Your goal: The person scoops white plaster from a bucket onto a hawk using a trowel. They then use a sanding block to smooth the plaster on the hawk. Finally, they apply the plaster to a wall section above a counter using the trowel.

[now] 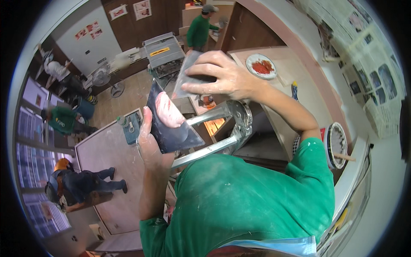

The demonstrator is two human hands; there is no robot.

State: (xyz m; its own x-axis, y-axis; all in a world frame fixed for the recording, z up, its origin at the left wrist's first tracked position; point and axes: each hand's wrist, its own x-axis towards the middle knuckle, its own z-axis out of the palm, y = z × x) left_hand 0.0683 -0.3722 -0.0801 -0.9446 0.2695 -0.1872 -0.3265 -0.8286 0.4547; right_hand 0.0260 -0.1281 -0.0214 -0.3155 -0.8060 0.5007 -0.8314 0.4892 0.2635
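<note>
Dust-smeared, my left hand [152,152] grips a dark square spreader plate [160,132] that carries a smooth mound of pink paste [169,109]. Just above and to the right of it, my right hand [218,77] holds a translucent grey spreader blade [187,64], its fingers curled over the blade. The blade's lower corner is close to the dark plate's upper corner; whether they touch I cannot tell. Directly beneath both hands is a metal ladder top [239,124].
A white plate of red paste [261,66] lies on the right counter [284,103], beside a stick-topped bucket [336,145]. Several people work around the room: one in green [198,30], another bending at left [85,186]. A machine [158,43] and a fan [102,77] stand behind.
</note>
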